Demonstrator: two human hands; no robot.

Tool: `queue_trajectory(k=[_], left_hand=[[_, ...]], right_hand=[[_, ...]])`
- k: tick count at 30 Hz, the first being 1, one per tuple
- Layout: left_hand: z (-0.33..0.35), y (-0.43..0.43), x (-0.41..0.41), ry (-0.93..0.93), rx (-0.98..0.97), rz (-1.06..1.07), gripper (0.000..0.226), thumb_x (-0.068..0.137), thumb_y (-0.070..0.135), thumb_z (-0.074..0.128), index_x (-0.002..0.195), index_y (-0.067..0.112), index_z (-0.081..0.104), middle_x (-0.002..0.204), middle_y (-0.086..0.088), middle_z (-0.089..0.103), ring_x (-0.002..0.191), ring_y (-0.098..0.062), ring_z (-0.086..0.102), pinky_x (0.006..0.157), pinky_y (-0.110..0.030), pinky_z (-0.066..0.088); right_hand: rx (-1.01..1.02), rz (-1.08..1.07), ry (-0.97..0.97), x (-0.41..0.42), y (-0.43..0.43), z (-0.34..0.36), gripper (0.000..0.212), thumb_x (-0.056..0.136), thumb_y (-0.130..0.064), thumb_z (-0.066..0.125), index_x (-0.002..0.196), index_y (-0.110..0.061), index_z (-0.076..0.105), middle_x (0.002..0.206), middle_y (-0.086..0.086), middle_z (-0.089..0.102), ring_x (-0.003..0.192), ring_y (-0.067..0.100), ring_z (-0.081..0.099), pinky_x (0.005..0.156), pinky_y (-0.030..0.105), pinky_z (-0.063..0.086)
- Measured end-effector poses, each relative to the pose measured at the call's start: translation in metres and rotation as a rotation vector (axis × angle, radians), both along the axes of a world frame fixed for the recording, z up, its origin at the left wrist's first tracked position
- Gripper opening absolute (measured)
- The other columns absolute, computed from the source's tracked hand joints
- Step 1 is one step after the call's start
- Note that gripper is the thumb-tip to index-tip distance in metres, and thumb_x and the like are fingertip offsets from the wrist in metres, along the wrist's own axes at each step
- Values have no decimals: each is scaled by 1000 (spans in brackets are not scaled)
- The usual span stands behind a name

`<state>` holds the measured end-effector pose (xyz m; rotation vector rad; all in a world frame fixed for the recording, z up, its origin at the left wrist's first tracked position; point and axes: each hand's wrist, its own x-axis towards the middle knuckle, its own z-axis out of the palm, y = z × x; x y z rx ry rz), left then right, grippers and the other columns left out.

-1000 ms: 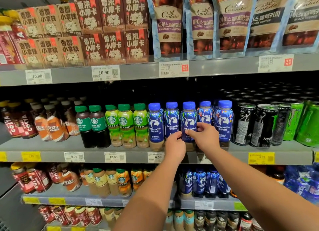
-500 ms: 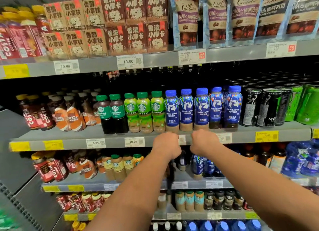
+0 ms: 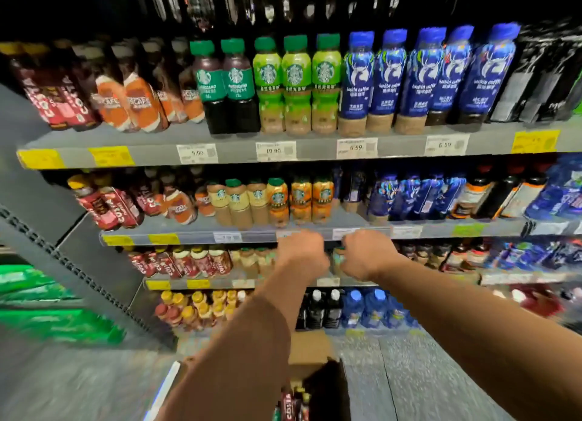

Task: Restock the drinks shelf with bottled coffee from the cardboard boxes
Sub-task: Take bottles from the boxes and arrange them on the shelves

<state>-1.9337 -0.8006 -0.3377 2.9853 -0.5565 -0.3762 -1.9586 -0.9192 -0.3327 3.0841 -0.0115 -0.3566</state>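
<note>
Shelves (image 3: 239,152) of coffee bottles (image 3: 356,83) ahead; our left hand (image 3: 301,253) and right hand (image 3: 368,254) hover side by side, can't tell if gripping anything.

luckin coffee on blue bottles (image 3: 359,83); 10.90 price tag (image 3: 275,150).

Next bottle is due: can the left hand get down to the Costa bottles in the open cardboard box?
Probably yes. The cardboard box stands open below the left hand, Costa bottles exposed, nothing covering them; whether that hand is empty is unclear.
</note>
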Motion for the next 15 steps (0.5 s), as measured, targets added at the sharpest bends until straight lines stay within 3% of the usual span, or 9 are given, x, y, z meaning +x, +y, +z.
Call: queue_trajectory(k=[5,10,15], left_hand=[[-62,21,-38,44,-107,59,29,92,13,49,120,8,57,119,-13,56,108,-32,54,75,-34,41],[-126,32,-87,165,-4,102,13,88,14,51,90,8,63,84,-12,58,86,-31,62,66,-37,48],[-208,49,-113,324,7,118,22,87,19,54,105,12,63,97,-6,61,88,-27,59,67,-32,43]], right_hand=[[41,25,137,-24,13,-57,35,88,-28,53,117,-8,56,120,15,59,112,33,56,89,37,47],[100,61,273,-61,27,-128,39,90,-29,52,122,-8,56,125,16,57,115,33,56,87,37,49],[148,34,437,-90,39,-197,37,88,-31,54,119,-11,58,123,14,59,113,33,57,86,34,48]])
